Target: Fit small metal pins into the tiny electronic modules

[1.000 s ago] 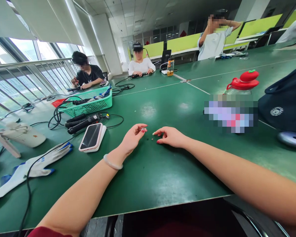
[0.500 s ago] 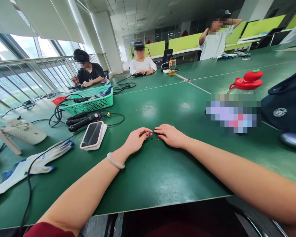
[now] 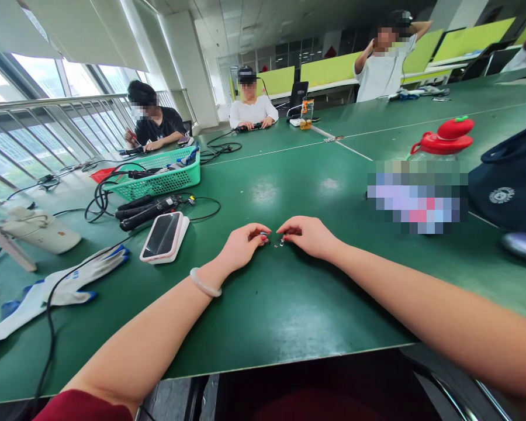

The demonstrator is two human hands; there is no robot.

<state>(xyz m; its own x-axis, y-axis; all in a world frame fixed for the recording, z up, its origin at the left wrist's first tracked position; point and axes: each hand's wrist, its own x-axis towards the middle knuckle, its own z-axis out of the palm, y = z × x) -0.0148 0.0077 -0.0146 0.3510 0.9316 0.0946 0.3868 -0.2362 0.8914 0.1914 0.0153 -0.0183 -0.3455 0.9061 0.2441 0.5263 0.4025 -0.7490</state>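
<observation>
My left hand [image 3: 242, 245] rests low over the green table [image 3: 289, 304], its thumb and fingers closed in a pinch. A tiny pale piece [image 3: 263, 233] shows at those fingertips, too small to name. Facing it, my right hand [image 3: 309, 237] has its thumb and forefinger closed on a small shiny silvery piece [image 3: 281, 241], whose kind I cannot make out. A narrow gap separates the two hands. On the table between them lies a tiny brownish bit [image 3: 276, 246].
Leftward are a phone [image 3: 161, 237], black handheld devices [image 3: 151, 211] with cables, a green basket [image 3: 158, 184] and a white-blue glove [image 3: 70, 280]. To the right stand a red-lidded bottle [image 3: 442, 143] and a dark bag [image 3: 508, 175]. Several people are at the table's far side.
My right hand came to my left fingertips, then drew back slightly with the small silvery piece now showing in its pinch. My left hand shifted a little right and keeps its pinch.
</observation>
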